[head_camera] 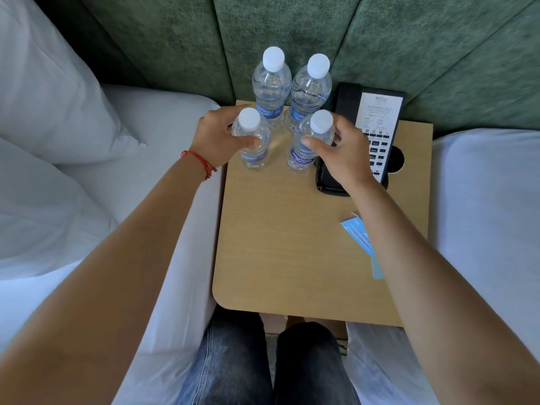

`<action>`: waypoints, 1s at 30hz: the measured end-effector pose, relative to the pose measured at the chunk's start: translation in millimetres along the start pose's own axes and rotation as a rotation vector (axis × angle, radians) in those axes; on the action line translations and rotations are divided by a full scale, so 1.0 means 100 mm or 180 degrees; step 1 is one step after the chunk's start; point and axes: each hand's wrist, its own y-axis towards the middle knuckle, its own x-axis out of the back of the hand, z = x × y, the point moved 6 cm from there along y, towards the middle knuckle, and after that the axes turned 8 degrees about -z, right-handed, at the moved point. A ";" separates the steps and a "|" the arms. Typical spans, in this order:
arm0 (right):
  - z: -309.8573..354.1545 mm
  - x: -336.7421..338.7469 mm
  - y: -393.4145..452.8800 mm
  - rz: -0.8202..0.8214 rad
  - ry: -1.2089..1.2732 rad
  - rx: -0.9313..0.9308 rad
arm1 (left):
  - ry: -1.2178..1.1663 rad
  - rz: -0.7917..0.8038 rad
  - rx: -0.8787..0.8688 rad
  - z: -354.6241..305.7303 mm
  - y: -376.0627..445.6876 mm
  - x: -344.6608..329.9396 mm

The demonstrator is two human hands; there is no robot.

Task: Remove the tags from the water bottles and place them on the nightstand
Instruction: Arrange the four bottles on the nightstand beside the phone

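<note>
Both hands grip bottles standing on a wooden nightstand (pixel 280 229) between two white beds: the left hand (pixel 217 135) curls round the near left bottle (pixel 253 141), the right hand (pixel 344 150) round the near right bottle (pixel 306 144). Two more bottles (pixel 271 86) stand upright just behind them. Blue paper tags (pixel 358 233) lie near the right edge, partly hidden by the right forearm, beside a black telephone (pixel 377 127).

I see four clear water bottles (pixel 271 83) with white caps and blue labels on a pale wood-grain bench (pixel 277 229). Black telephone (pixel 377 135), white card face. Light blue tags (pixel 358 232) with red print. Green textured headboard (pixel 292 24), white bedding (pixel 131 127), red string bracelet (pixel 201 162), faded dark jeans (pixel 233 361).
</note>
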 end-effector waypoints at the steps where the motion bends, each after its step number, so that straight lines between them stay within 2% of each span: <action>1: 0.00 0.00 0.00 0.0017 0.0007 -0.0007 | -0.0030 0.0106 -0.0053 0.00 0.01 0.00; 5: -0.01 0.00 -0.01 0.0016 0.0067 -0.0003 | -0.0219 0.0197 0.0061 0.03 0.04 -0.04; 10: -0.02 -0.01 -0.01 0.0009 0.0117 0.0005 | -0.0329 -0.0663 0.0393 0.05 -0.10 -0.07; 13: -0.03 0.00 -0.01 0.0004 0.0124 0.0013 | -0.0220 -0.0878 0.0446 0.09 -0.15 -0.09; 15: -0.03 0.00 0.00 0.0010 0.0118 0.0033 | -0.0205 -0.0802 0.0406 0.11 -0.13 -0.08; 20: -0.04 -0.01 -0.01 0.0035 0.0106 0.0072 | -0.0229 -0.0149 0.0068 0.10 0.00 -0.05; 23: -0.03 -0.01 -0.02 0.0018 0.0131 0.0060 | -0.0208 0.0039 -0.0070 0.08 0.03 -0.05; 26: -0.02 -0.01 -0.03 0.0022 0.0141 0.0076 | -0.0477 -0.0092 0.0047 0.09 -0.01 -0.07; 30: -0.02 -0.01 -0.03 -0.0007 0.0146 0.0100 | -0.0474 -0.0679 0.0419 0.17 -0.15 -0.13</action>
